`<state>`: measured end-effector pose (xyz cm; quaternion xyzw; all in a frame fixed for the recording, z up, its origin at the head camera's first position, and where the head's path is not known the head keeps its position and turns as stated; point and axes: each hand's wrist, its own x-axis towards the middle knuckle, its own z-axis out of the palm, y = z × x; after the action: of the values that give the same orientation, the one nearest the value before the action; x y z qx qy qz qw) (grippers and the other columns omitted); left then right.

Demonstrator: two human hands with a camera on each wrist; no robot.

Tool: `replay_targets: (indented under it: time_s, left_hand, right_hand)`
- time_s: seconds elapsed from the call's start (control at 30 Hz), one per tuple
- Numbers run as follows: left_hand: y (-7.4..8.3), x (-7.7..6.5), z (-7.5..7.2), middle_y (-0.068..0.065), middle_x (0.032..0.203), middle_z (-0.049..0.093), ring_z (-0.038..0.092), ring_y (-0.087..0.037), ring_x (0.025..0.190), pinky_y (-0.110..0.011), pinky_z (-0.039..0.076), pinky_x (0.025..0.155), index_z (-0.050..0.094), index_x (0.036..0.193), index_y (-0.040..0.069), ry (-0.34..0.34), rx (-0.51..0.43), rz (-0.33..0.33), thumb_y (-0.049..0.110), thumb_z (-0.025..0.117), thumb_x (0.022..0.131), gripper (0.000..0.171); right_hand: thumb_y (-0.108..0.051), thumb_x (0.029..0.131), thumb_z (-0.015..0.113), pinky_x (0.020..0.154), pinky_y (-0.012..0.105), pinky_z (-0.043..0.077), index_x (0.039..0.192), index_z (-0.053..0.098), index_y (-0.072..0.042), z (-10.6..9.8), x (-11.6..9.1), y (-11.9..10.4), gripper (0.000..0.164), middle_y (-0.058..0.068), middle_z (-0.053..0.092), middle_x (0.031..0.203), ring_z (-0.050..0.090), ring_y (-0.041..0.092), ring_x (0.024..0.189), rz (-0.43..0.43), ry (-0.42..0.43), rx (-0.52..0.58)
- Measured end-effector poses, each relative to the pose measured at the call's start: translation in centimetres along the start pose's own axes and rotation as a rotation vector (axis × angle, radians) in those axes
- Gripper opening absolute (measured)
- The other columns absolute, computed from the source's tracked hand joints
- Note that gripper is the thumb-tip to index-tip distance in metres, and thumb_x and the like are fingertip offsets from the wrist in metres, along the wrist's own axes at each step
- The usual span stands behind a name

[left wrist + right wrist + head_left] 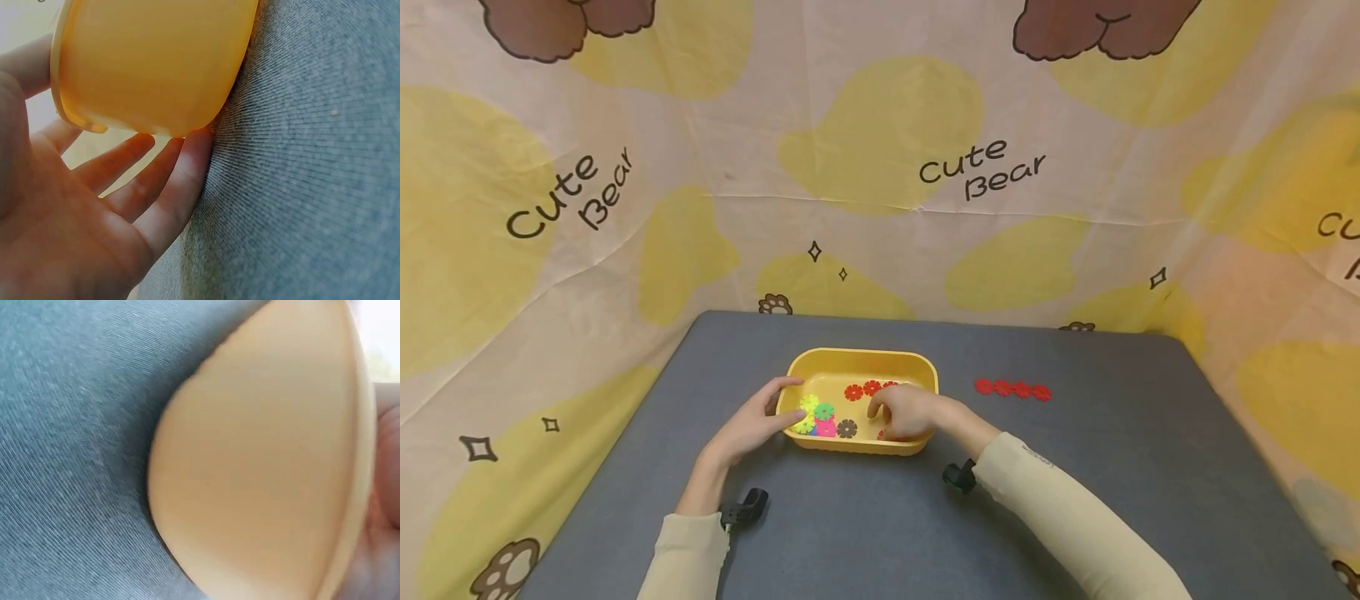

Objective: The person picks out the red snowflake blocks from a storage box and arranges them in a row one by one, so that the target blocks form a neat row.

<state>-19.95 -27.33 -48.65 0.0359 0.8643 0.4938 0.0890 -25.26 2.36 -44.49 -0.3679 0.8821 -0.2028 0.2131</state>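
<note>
A yellow plastic basin [857, 447] stands on the table, with small notched plastic discs in several colours inside. My left hand [756, 423] holds the basin's left end. Its thumb reaches over the rim, and in the left wrist view the other fingers [165, 187] touch the outer wall. Inside the basin's right half is my right hand [910, 410], its fingers bent down among red discs [872, 388]. Whether it pinches one is hidden. In the right wrist view the basin wall [262, 456] covers most of that hand.
Yellow, green and pink discs [825, 426] and a dark disc [847, 428] lie in the basin's left half. To its right, a row of several joined red discs [1012, 389] rests on the grey table [865, 533]. A printed cloth [880, 167] hangs behind.
</note>
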Motion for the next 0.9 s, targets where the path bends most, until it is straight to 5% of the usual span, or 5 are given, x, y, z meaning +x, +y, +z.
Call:
replay_targets:
  time_s: [0.2,0.6,0.9]
  left_hand:
    - [0.3,-0.1,0.0,-0.018,0.157,0.037,0.042,-0.038,0.137,-0.063,0.036,0.108,0.043,0.15,0.018,0.003,0.001,0.003,0.035,0.074,0.094,0.066]
    - [0.4,-0.1,0.0,-0.015,0.157,0.038,0.043,-0.037,0.137,-0.061,0.036,0.109,0.045,0.148,0.021,-0.004,0.018,-0.006,0.042,0.074,0.092,0.066]
    - [0.3,-0.1,0.0,-0.014,0.155,0.04,0.046,-0.034,0.135,-0.058,0.037,0.109,0.046,0.148,0.021,0.005,0.002,-0.013,0.039,0.075,0.092,0.065]
  right_hand:
    - [0.0,0.081,0.075,0.078,0.028,0.047,0.106,0.073,-0.006,1.2,0.8,-0.1,0.025,0.004,0.063,0.091,0.054,0.016,0.083,-0.018,0.031,-0.026]
    - [-0.009,0.085,0.08,0.074,0.028,0.047,0.092,0.071,-0.012,2.1,2.0,0.3,0.012,-0.002,0.061,0.081,0.054,0.013,0.077,-0.025,0.074,-0.047]
    - [-0.01,0.085,0.08,0.07,0.026,0.046,0.09,0.065,-0.014,2.1,2.0,0.0,0.017,-0.003,0.057,0.078,0.053,0.013,0.075,-0.013,0.092,-0.024]
